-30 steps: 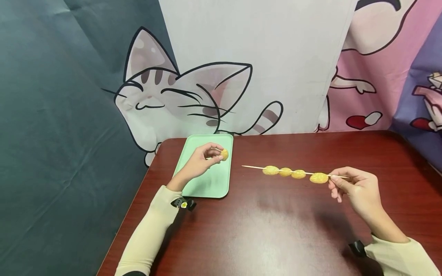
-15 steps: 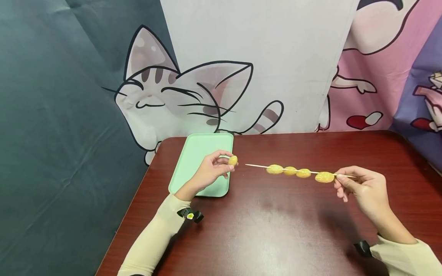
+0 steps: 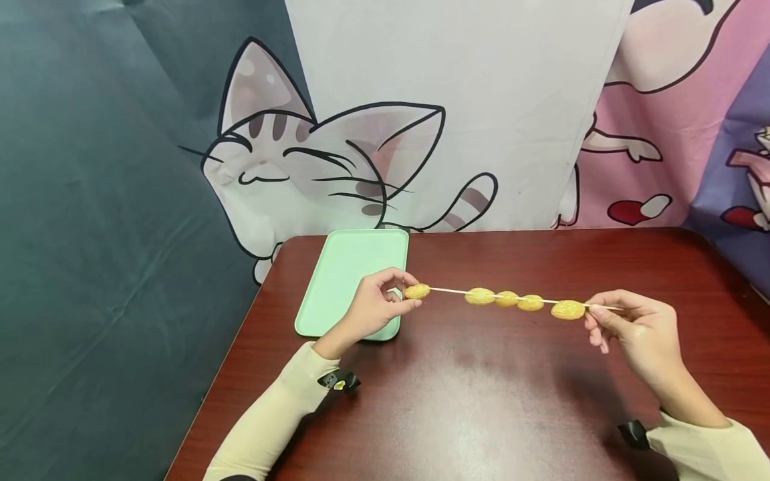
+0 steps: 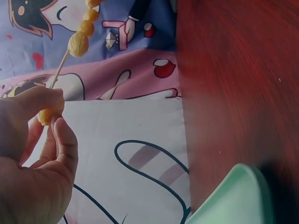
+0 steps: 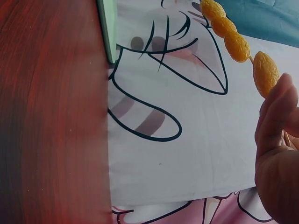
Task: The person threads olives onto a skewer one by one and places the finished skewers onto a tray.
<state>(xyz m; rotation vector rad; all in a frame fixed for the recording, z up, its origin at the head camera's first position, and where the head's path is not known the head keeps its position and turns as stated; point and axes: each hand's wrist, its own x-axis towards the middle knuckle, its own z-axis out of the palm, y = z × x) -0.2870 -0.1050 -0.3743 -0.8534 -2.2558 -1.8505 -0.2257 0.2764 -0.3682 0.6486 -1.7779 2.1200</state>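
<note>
My right hand point(image 3: 640, 324) pinches a thin wooden skewer point(image 3: 448, 290) near its right end, holding it almost level above the table. Several wrinkled yellow oval pieces point(image 3: 480, 296) are threaded on it, with a gap before the one point(image 3: 568, 309) closest to my right fingers. Thumb and fingers of my left hand point(image 3: 374, 308) pinch one more yellow oval piece point(image 3: 417, 291) at the skewer's left tip. The left wrist view shows the skewer running down to this piece point(image 4: 49, 115), its tip hidden there. In the right wrist view my fingers point(image 5: 279, 105) sit right below the nearest piece point(image 5: 266, 74).
A pale green tray point(image 3: 349, 257) lies on the reddish-brown table point(image 3: 481, 401) at the back left, partly behind my left hand. Cloth backdrops with a cartoon cat point(image 3: 265, 153) and other figures stand behind the table. A dark device is strapped at each wrist.
My left hand has moved right and slightly down from over the tray, bringing its yellow piece to the skewer tip, now covered. My right hand shifted slightly right with the skewer.
</note>
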